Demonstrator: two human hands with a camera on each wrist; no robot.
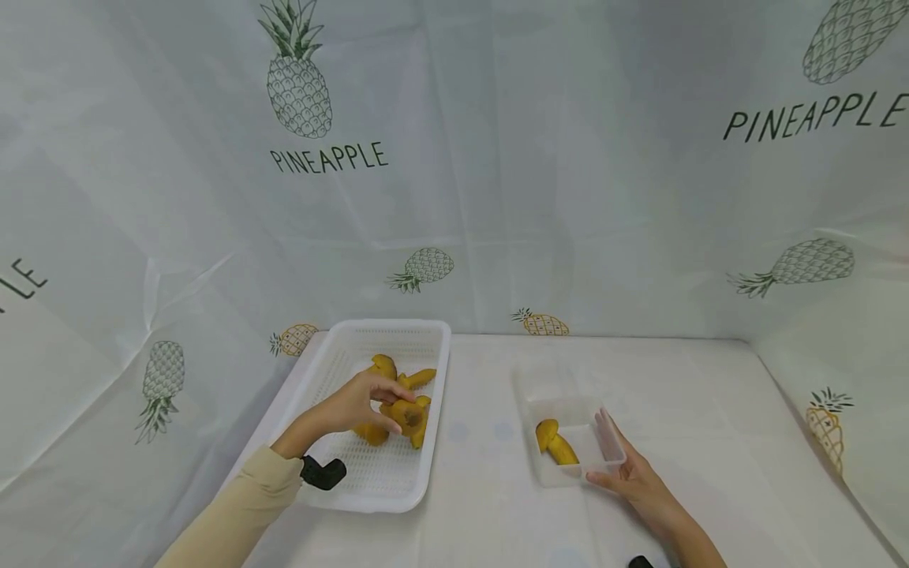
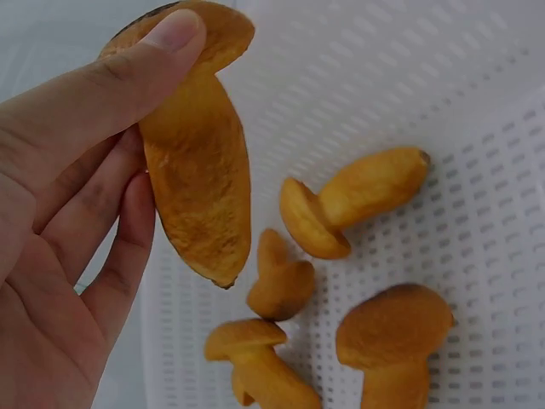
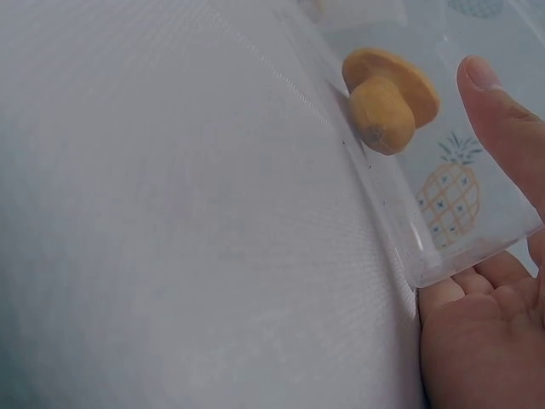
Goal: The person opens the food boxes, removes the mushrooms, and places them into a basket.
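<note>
My left hand is over the white basket, pinching a yellow-brown mushroom by its cap between thumb and fingers. In the left wrist view the mushroom's stem hangs downward. Below it, several more mushrooms lie on the perforated floor of the white basket. On the right, my right hand holds a clear plastic box at its near right corner, thumb on the near side and fingers along the right wall. One mushroom lies inside the box, toward its left side.
The basket and box stand on a white-covered table, with a strip of tabletop between them. A pale curtain printed with pineapples rises behind the table's back edge and along both sides. The box's transparent lid extends behind it.
</note>
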